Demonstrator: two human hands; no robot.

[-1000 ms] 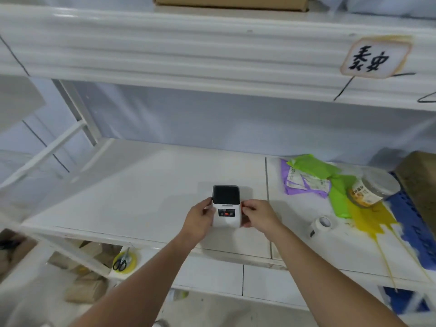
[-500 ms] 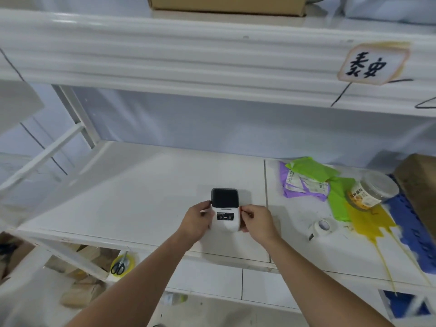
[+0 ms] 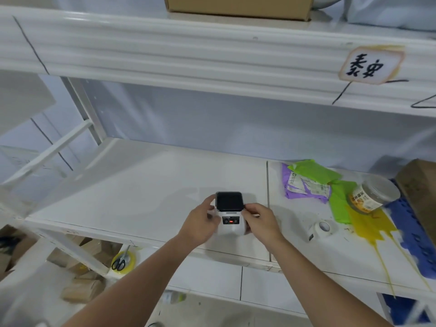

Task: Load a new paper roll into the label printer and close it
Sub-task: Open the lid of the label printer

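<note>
A small white label printer [image 3: 230,221] with a dark square lid and a red light on its front panel stands near the front edge of the white shelf [image 3: 132,197]. My left hand [image 3: 202,224] grips its left side, fingertips at the lid's left edge. My right hand [image 3: 260,221] grips its right side, fingers at the lid's right edge. The lid looks lifted slightly from the body. A white paper roll [image 3: 322,228] lies on the shelf to the right of my right hand.
Purple and green bags [image 3: 309,182], a tipped plastic jar [image 3: 371,194], yellow and blue plastic [image 3: 370,228] and a brown box [image 3: 420,185] crowd the shelf's right end. An upper shelf beam [image 3: 188,60] hangs overhead. Scissors on a yellow tape roll [image 3: 122,259] lie below.
Both hands have kept hold of the printer. My fingers have shifted up to the lid's edges, and the dark lid now appears raised a little.
</note>
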